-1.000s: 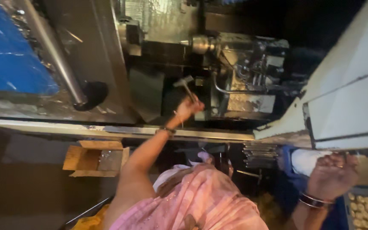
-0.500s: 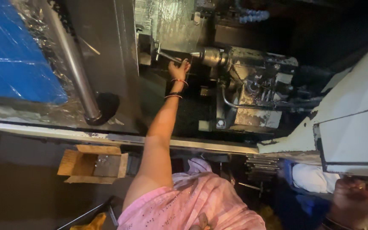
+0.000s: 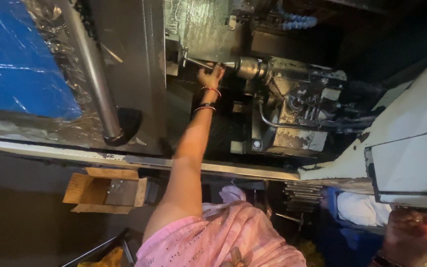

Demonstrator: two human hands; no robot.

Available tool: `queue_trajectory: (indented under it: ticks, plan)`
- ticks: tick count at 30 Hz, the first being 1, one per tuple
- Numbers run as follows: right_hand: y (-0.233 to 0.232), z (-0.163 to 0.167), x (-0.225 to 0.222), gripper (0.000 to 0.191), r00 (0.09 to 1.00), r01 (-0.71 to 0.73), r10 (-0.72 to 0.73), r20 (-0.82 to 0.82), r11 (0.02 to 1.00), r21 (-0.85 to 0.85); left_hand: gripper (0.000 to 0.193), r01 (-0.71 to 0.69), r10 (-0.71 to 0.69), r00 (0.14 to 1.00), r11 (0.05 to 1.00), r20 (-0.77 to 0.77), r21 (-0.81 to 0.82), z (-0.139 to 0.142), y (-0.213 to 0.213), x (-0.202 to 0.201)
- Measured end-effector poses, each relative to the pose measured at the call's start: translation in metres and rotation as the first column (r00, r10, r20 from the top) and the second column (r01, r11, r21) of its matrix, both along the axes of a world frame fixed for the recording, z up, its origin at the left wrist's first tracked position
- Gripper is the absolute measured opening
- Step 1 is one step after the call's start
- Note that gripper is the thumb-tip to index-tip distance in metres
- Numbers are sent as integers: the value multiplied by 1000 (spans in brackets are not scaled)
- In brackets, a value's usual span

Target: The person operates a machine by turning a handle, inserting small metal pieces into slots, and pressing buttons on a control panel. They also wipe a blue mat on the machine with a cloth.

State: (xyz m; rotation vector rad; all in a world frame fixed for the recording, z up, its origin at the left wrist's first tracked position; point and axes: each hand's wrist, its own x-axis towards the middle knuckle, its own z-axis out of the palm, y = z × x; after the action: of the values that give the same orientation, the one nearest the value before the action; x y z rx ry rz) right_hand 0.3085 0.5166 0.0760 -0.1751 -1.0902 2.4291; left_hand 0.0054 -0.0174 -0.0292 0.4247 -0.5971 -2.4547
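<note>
1. Deep inside the machine, our left hand [image 3: 211, 76] reaches up with the arm fully stretched, fingers curled around a thin metal rod [image 3: 201, 63].
2. That rod runs from the grey wall to the chuck [image 3: 247, 67] of the dark machine head [image 3: 297, 109].
3. Our right hand [image 3: 411, 237] sits low at the corner beside the white panel [image 3: 411, 163]; we cannot tell how its fingers lie.

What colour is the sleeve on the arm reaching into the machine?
Pink, with tiny pale dots; the sleeve shows best in the head view.
</note>
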Motion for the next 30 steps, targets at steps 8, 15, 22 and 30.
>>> queue_trajectory:
  ticks: [8, 15, 22, 30]
  plan:
    - [33, -19, -5, 22, 1000, -8, 8, -8, 1000, -20, 17, -66, 62, 994, 997, -85, -39, 16, 12, -18]
    - [57, -50, -10, 26, 993, -63, 70, -95, 995, 75, 26, 109, -109, 994, 988, 7, -109, 9, 11, -19]
    - [55, -56, -21, 25, 996, 24, -25, -84, 1000, -21, 25, 132, -136, 990, 984, -26, -118, 3, 12, -23]
    - [79, -75, -4, 38, 992, 27, -29, -126, 999, -22, 26, 117, -122, 992, 987, -38, -111, 7, 14, -21]
